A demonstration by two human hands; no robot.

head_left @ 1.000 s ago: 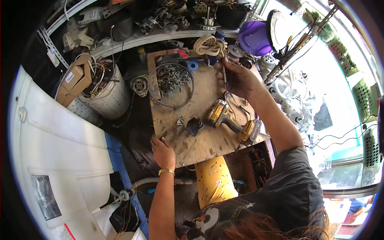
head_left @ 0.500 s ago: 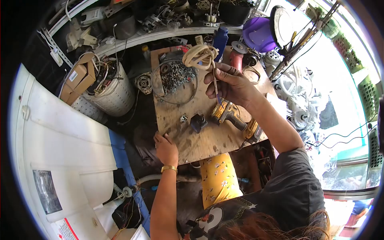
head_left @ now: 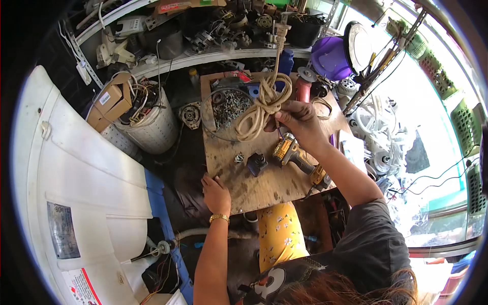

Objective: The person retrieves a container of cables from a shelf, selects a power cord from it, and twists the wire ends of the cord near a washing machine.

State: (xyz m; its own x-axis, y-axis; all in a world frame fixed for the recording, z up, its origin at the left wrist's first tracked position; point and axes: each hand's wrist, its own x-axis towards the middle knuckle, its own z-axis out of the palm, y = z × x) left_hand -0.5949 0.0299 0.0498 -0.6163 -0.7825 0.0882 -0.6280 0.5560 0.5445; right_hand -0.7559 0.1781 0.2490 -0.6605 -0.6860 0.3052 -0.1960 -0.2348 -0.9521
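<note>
My right hand (head_left: 299,122) is closed on a beige power cord (head_left: 264,109), coiled and tied in a bundle above the wooden table. The cord's plug (head_left: 281,31) points up from the bundle, toward the shelf. Just below that hand lies a yellow and black cordless drill (head_left: 295,153). My left hand (head_left: 216,196) rests open on the table's near left edge, holding nothing. Between the two hands are a small black part (head_left: 256,163) and a few small metal pieces (head_left: 238,158).
On the wooden table (head_left: 223,178) lies a heap of screws (head_left: 230,105). A red tool (head_left: 303,86) and blue bottle (head_left: 286,63) stand at its back. A bucket of wires (head_left: 150,122) and white appliance panel (head_left: 96,168) are left; purple container (head_left: 328,51) back right.
The tied cord has swung lower and nearer, and its plug end now sticks up above it. My right hand has moved slightly right and down. My left hand stays at the table edge.
</note>
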